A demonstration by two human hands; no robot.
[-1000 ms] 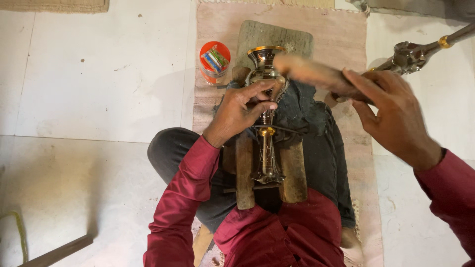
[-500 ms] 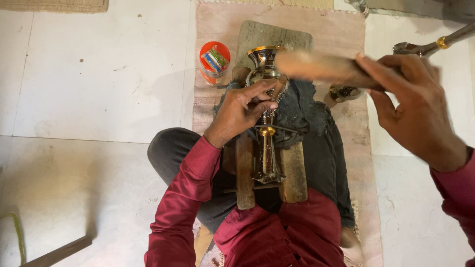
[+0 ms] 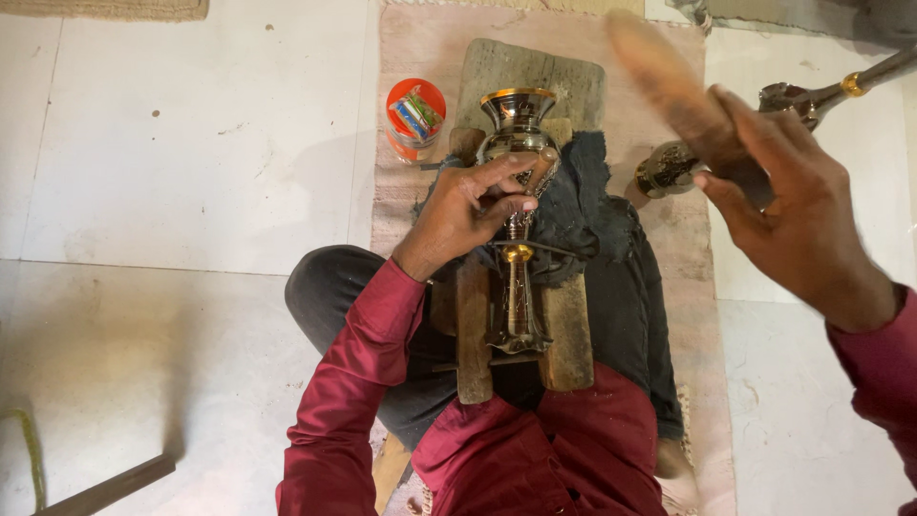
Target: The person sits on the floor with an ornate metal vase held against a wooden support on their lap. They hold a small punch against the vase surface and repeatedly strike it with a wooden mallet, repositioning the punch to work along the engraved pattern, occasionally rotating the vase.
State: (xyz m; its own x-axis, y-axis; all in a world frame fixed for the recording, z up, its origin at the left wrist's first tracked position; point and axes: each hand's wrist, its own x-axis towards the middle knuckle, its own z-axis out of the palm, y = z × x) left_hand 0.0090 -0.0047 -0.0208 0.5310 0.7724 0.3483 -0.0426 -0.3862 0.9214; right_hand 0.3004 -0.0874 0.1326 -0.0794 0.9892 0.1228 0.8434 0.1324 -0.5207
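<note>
Work appears midway: the ornate brass-and-silver vase-shaped vessel (image 3: 517, 124) is pinned between wooden blocks (image 3: 472, 330) by the left hand (image 3: 468, 212). The right hand (image 3: 798, 215) is clamped on a raised, blurred wooden mallet (image 3: 669, 81); no finished marks can be made out.

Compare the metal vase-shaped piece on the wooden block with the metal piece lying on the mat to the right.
The vase-shaped piece lies clamped between wooden slats on the block, with the left hand on it; the other metal piece lies loose on the mat, untouched. The first shows whole, flared rim included; the second is partly hidden behind the right hand, which holds a blurred wooden stick. Both look like dark, shiny metal.
</note>
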